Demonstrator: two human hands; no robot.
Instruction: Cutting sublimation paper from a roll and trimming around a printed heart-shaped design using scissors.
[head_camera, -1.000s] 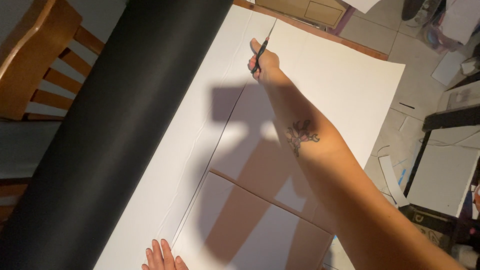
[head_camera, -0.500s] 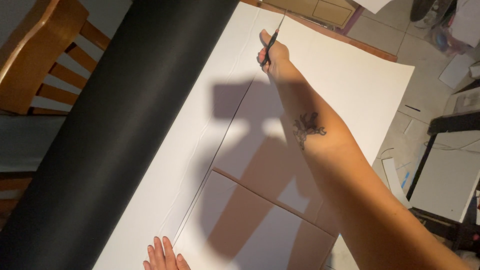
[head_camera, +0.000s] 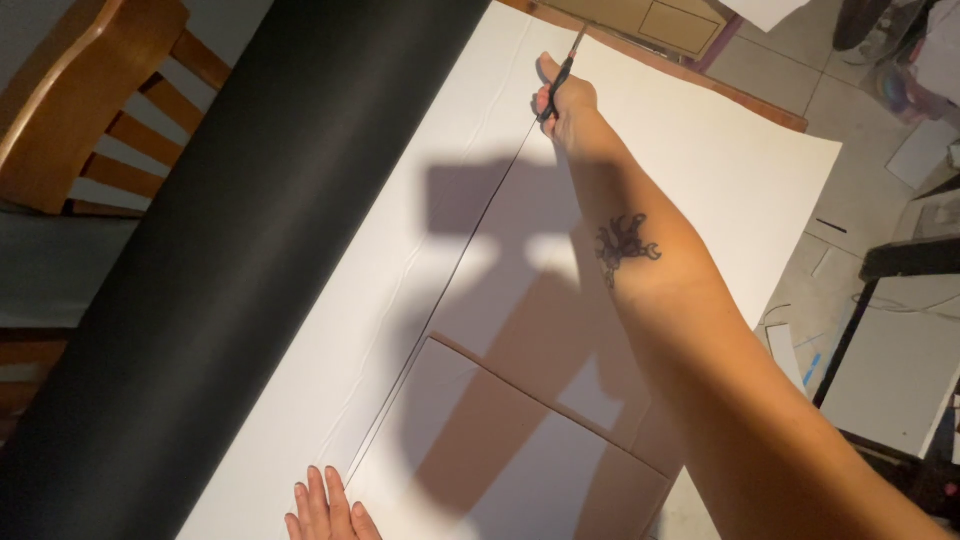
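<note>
Near sheet's far edge, right hand (head_camera: 565, 100) grips scissors (head_camera: 560, 75), cut now further; left hand (head_camera: 325, 510) flat.

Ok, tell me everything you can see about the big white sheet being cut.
The white sheet is large, thin and matte, like paper or card, lying flat and running away from the camera. A long straight cut runs up its length to the scissors in the right hand near the far end. Faint creases run beside the cut. The left hand presses its near edge. A black roll lies along its left side. Shadows of the arm fall across it.
</note>
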